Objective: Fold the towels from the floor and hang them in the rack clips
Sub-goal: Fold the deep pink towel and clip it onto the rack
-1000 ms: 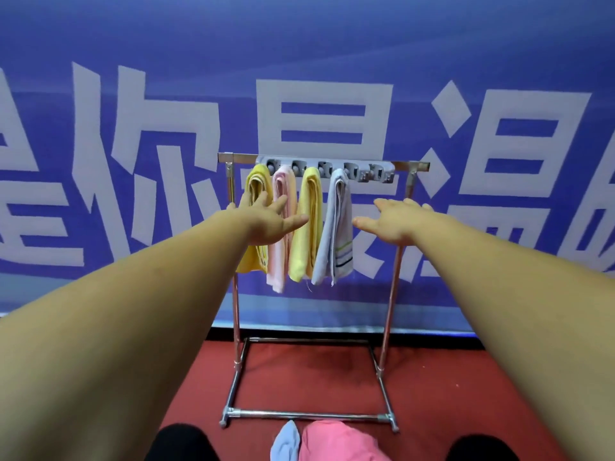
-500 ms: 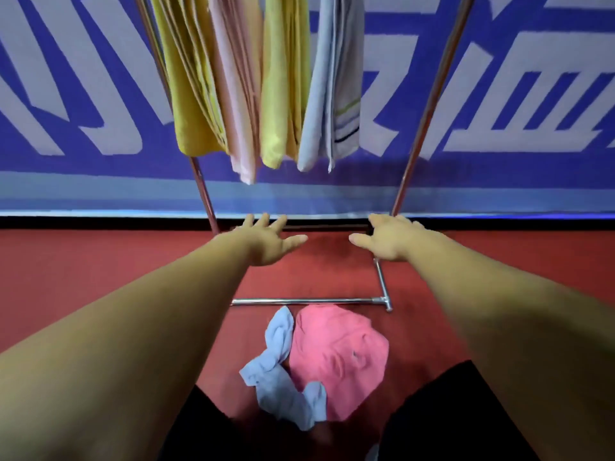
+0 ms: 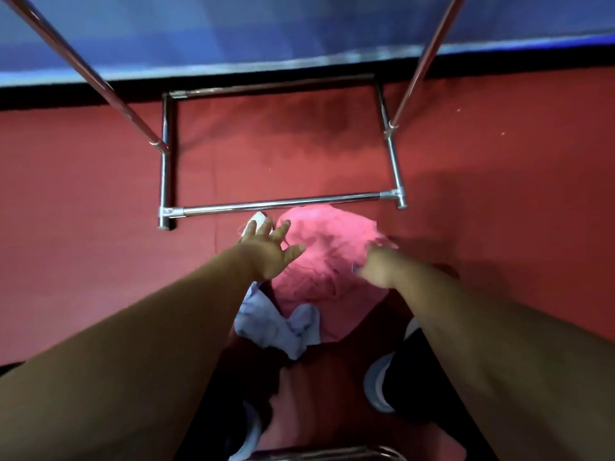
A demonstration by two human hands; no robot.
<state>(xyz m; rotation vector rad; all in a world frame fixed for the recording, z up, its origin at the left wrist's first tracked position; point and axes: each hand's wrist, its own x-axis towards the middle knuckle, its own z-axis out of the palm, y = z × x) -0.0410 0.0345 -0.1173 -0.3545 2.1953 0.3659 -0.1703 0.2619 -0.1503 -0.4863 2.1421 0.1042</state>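
Note:
A crumpled pink towel (image 3: 327, 287) lies on the red floor just in front of the rack's near base bar (image 3: 283, 203). A light blue towel (image 3: 278, 326) lies bunched along its left side, one end showing beside my left fingertips. My left hand (image 3: 269, 249) hovers with fingers spread over the pink towel's left edge and holds nothing. My right hand (image 3: 377, 266) is blurred at the towel's right edge, its fingers pointing down onto the cloth; whether they grip it is unclear. The rack's clips and hung towels are out of view.
The rack's metal base frame (image 3: 164, 168) sits on the red floor, with two slanting uprights (image 3: 392, 126) rising from it. A blue banner wall (image 3: 299, 28) stands behind. My shoes (image 3: 376, 384) are just below the towels. A metal bar (image 3: 319, 454) crosses the bottom edge.
My view has tipped down from the hung towels to the floor. Both hands have dropped from rack height to the pink towel, the left staying spread, the right reaching onto the cloth.

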